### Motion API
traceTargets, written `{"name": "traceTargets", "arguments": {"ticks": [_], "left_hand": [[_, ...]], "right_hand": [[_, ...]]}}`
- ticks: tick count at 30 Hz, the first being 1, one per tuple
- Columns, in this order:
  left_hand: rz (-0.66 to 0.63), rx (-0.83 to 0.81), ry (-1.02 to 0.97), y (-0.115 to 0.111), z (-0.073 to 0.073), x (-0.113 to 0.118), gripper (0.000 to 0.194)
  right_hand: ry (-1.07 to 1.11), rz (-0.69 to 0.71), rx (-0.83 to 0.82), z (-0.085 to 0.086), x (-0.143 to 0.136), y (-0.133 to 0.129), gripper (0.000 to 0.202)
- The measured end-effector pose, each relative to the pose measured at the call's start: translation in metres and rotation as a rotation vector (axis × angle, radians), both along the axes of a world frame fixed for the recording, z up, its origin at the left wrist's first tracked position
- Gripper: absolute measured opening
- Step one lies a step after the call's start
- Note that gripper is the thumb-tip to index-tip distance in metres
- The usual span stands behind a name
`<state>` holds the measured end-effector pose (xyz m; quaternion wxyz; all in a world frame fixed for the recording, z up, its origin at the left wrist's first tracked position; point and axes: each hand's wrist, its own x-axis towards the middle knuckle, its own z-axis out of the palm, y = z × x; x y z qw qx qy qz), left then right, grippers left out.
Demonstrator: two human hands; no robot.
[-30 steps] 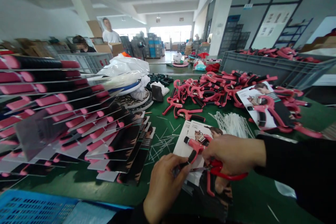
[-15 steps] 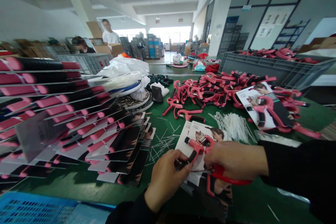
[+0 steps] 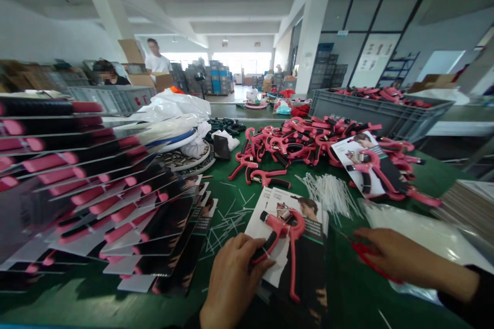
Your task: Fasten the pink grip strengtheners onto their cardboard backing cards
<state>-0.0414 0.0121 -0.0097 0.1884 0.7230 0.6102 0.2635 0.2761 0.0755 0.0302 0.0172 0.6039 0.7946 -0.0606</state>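
Observation:
A pink and black hand grip (image 3: 296,252) lies on a printed card (image 3: 314,216) in front of me. My left hand (image 3: 235,272) pinches the grip's black left handle, where a white tie shows. To the right, my right hand (image 3: 389,254) is closed around red-handled scissors (image 3: 366,259), away from the card. Thin white ties (image 3: 330,193) are bunched beyond the card, and cut pieces (image 3: 227,221) lie scattered to its left. Another card with a grip (image 3: 357,157) rests against a heap of pink grips (image 3: 299,139).
Carded grips (image 3: 127,205) are stacked high at the left. A grey crate (image 3: 409,113) full of grips stands at the back right. Beside my right hand are a clear plastic bag (image 3: 420,221) and a stack of cards (image 3: 471,205). Two people are in the background.
My right hand has moved right with the scissors, away from the carded grip. My left hand has shifted slightly left and down in view, still on the handle. The view has turned somewhat.

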Motion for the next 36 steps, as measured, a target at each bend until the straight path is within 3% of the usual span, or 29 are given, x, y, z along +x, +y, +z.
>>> {"name": "traceTargets", "arguments": {"ticks": [3, 6, 8, 11, 14, 18, 24, 28, 31, 33, 36], "left_hand": [[-0.037, 0.041, -0.002, 0.002, -0.002, 0.000, 0.026], [-0.059, 0.071, 0.025, 0.003, -0.005, 0.001, 0.027], [-0.063, 0.080, 0.027, 0.003, -0.008, 0.002, 0.026], [-0.063, 0.080, 0.002, 0.001, -0.014, 0.002, 0.027], [-0.020, 0.058, -0.029, -0.001, -0.015, 0.004, 0.026], [0.035, 0.049, -0.085, -0.002, -0.016, 0.007, 0.024], [0.037, 0.134, -0.344, -0.003, -0.023, 0.003, 0.023], [0.135, 0.148, -0.616, -0.004, -0.018, -0.010, 0.027], [0.220, 0.054, -0.807, -0.009, -0.009, -0.025, 0.038], [0.303, 0.043, -0.878, -0.017, 0.000, -0.038, 0.039], [0.423, 0.246, -0.791, -0.034, 0.022, -0.060, 0.030]], "right_hand": [[-0.103, 0.039, -0.029, 0.001, -0.027, -0.001, 0.024], [-0.087, 0.055, 0.100, 0.018, -0.072, 0.010, 0.036], [-0.044, 0.158, 0.125, 0.027, -0.103, 0.021, 0.036], [-0.015, 0.269, 0.068, 0.029, -0.136, 0.040, 0.029], [0.013, 0.339, -0.055, 0.022, -0.147, 0.056, 0.023], [0.097, 0.340, -0.161, 0.016, -0.145, 0.070, 0.025], [0.322, 0.193, -0.044, 0.022, -0.120, 0.070, 0.030], [0.382, 0.116, -0.023, 0.020, -0.087, 0.057, 0.040], [0.412, 0.023, -0.012, 0.001, -0.061, 0.050, 0.053], [0.477, 0.024, -0.119, -0.019, -0.044, 0.048, 0.052], [0.486, 0.048, -0.185, -0.050, -0.024, 0.048, 0.045]]}}
